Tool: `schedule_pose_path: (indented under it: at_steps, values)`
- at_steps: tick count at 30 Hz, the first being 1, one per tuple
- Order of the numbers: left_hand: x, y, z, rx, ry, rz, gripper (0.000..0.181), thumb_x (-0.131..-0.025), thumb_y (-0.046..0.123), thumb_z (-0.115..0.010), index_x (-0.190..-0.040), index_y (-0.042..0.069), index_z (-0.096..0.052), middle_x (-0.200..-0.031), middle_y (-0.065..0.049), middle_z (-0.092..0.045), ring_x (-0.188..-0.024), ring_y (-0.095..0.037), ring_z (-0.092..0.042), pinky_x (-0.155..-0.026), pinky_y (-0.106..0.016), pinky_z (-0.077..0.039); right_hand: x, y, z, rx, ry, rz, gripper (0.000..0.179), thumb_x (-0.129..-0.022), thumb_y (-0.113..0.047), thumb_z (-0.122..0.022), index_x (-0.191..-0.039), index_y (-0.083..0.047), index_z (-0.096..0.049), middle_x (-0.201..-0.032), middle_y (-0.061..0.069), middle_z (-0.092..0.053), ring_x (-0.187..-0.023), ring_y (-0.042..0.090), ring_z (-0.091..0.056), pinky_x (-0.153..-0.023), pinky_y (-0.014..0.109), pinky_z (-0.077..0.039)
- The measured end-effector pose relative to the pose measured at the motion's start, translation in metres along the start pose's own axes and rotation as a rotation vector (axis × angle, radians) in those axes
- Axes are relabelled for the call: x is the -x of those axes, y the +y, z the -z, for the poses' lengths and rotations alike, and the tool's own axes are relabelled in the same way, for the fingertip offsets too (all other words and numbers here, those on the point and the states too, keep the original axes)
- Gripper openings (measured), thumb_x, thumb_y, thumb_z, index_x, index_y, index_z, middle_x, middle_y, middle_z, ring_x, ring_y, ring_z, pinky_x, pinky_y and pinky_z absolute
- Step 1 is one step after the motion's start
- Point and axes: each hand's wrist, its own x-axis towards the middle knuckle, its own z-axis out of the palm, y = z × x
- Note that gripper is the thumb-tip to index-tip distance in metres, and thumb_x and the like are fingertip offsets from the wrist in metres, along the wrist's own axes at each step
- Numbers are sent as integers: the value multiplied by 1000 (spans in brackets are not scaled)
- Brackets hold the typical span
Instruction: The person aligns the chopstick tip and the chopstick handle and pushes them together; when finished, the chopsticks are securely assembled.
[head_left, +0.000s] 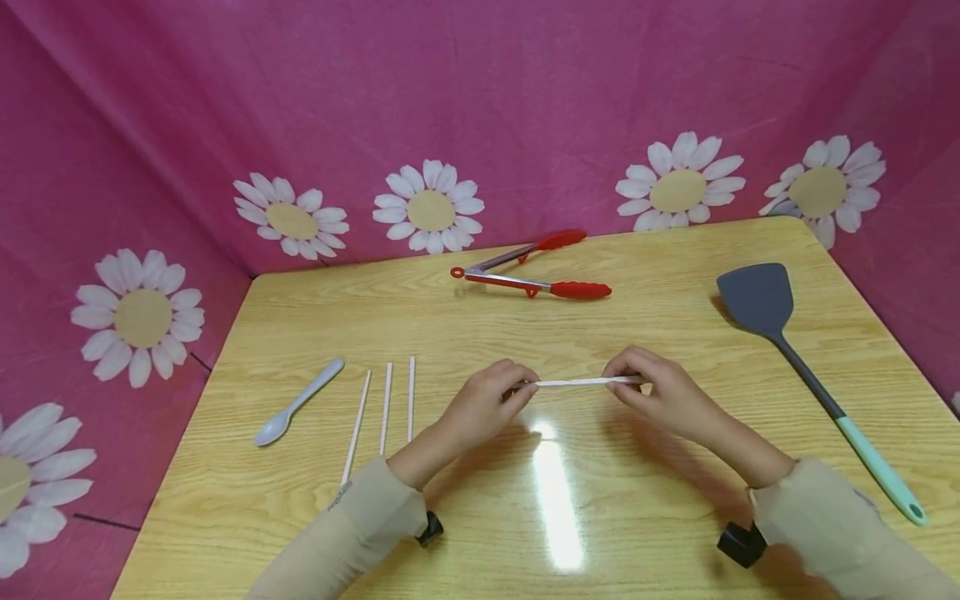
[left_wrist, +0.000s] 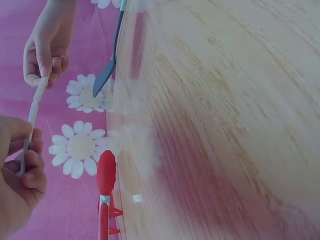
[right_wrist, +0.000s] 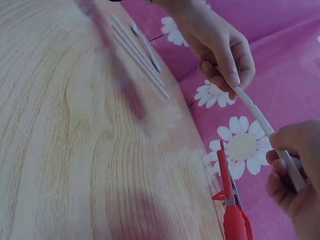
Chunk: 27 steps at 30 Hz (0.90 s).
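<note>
A thin white stick (head_left: 570, 382) is held level above the table by both hands, one at each end. My left hand (head_left: 483, 402) pinches its left end between thumb and curled fingers. At the other end, my right hand (head_left: 666, 398) grips it the same way. Near its middle the stick shows a small notch or kink, plain in the right wrist view (right_wrist: 253, 106). The ends lie partly hidden inside the fingers.
Several things lie on the wooden table (head_left: 300, 517): a pale spoon (head_left: 300, 402) and three white sticks (head_left: 386, 408) at left, red-tipped tongs (head_left: 532, 285) spread at the back, and a grey spatula (head_left: 810, 375) with a mint handle at right. A pink flowered cloth (head_left: 525, 100) hangs behind.
</note>
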Motion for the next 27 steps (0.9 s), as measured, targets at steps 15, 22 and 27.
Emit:
schedule_pose_path:
  at_steps: [15,22,27]
  values:
    - [-2,5,-1,21,111,-65,8,-86,7,-58,-87,4,-65,-80,-2,-60,-65,-7,-49,-57,-15,-41,-10,-7,-5,14,65,78,24,-72,12,-65,-80,-10,-56,-75,-4,-52,-64,3,-46,-52,20,-42]
    - [2,4,-2,38,106,-57,7,-86,7,-59,-87,5,-65,-81,-2,-60,-66,-7,-50,-58,-14,-42,-11,-7,-7,-1,52,74,24,-72,11,-66,-79,-9,-56,-75,-3,-53,-64,4,-46,-53,19,-43]
    - [2,6,0,-91,96,-102,11,-84,8,-61,-93,7,-68,-82,0,-64,-71,-7,-56,-65,-17,-45,-12,-4,-9,4,39,50,24,-72,11,-66,-79,-10,-57,-76,-4,-54,-64,4,-48,-54,19,-44]
